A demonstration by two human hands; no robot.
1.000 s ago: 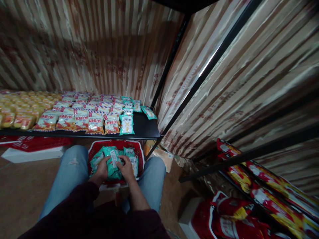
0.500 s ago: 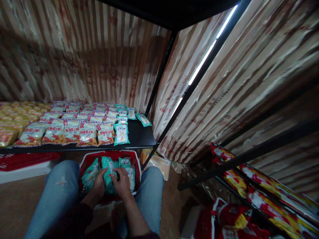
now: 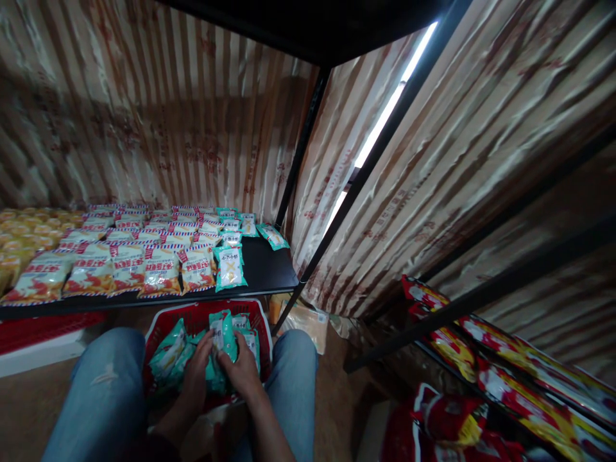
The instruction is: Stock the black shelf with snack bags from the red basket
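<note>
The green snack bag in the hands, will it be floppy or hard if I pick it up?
The green snack bag looks puffy and creased, so it would probably squish a little. Its shiny wrapper might feel slippery. It looks small enough for two hands, so it's likely light.

We could pass over the bare shelf end (image 3: pixel 272 266), centre frame; the slanting black post (image 3: pixel 359 183) bars its right.

Left hand (image 3: pixel 196 367), right hand (image 3: pixel 243 369) — both curled, close together — forearms (image 3: pixel 270 420) angled inward.
</note>
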